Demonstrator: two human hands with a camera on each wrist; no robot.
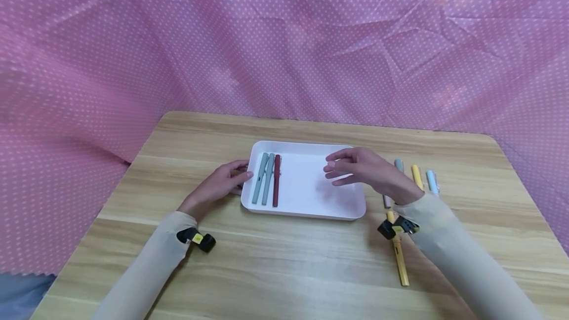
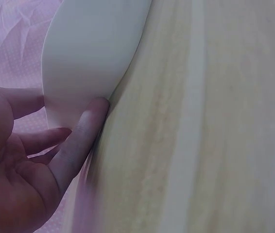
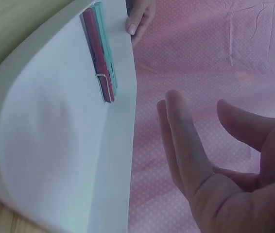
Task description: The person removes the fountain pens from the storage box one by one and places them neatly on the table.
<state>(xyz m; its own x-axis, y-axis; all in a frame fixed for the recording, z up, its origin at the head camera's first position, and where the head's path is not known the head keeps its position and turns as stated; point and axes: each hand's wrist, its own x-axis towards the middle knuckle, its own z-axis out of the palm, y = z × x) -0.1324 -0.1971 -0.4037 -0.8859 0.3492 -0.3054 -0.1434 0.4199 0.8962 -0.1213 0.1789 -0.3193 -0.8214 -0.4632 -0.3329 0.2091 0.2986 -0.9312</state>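
A white tray [image 1: 306, 214] lies on the table. Inside it, toward the left end, are two grey-green pens [image 1: 260, 179] [image 1: 268, 180] and a dark red pen [image 1: 276, 181], side by side with clips. My left hand [image 1: 222, 181] holds the tray's left end, thumb at the rim; in the left wrist view its fingers [image 2: 86, 126] meet the outer wall near the table. Over the tray's right part hovers my right hand [image 1: 360, 167], fingers loosely extended and thumb apart from them, holding nothing. Its shadow falls on the tray floor.
Right of the tray lie a blue-grey pen [image 1: 398, 165], a yellow pen [image 1: 417, 177] and a light blue pen [image 1: 432, 181], partly hidden by the right arm. Another yellow pen [image 1: 401, 263] lies nearer. A pink dotted curtain [image 1: 284, 53] hangs behind the wooden table [image 1: 289, 270].
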